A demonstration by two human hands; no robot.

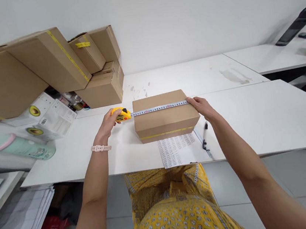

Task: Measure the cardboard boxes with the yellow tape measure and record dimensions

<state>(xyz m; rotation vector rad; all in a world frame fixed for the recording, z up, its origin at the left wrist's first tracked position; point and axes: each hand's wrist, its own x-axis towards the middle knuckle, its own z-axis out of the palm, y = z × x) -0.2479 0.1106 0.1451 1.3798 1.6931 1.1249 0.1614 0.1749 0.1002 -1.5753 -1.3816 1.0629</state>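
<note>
A brown cardboard box point(165, 119) with a yellow tape strip along its near side lies on the white table. My left hand point(109, 121) is closed around a yellow tape measure point(121, 114) just left of the box. The printed metal blade point(155, 109) runs out across the top of the box to the right edge. There my right hand point(200, 105) presses the blade's end against the box's right edge, its fingers closed and partly hidden. A sheet of printed rows point(174, 152) lies partly under the box, with a pen point(205, 135) to its right.
Stacked cardboard boxes point(48, 60) fill the back left, above a white avocado-print carton point(54, 117). A mint-green tumbler point(31, 148) leans at the left. A dark cylindrical object point(294, 28) stands on another table at the far right. The table's front edge point(137, 171) is close to my body.
</note>
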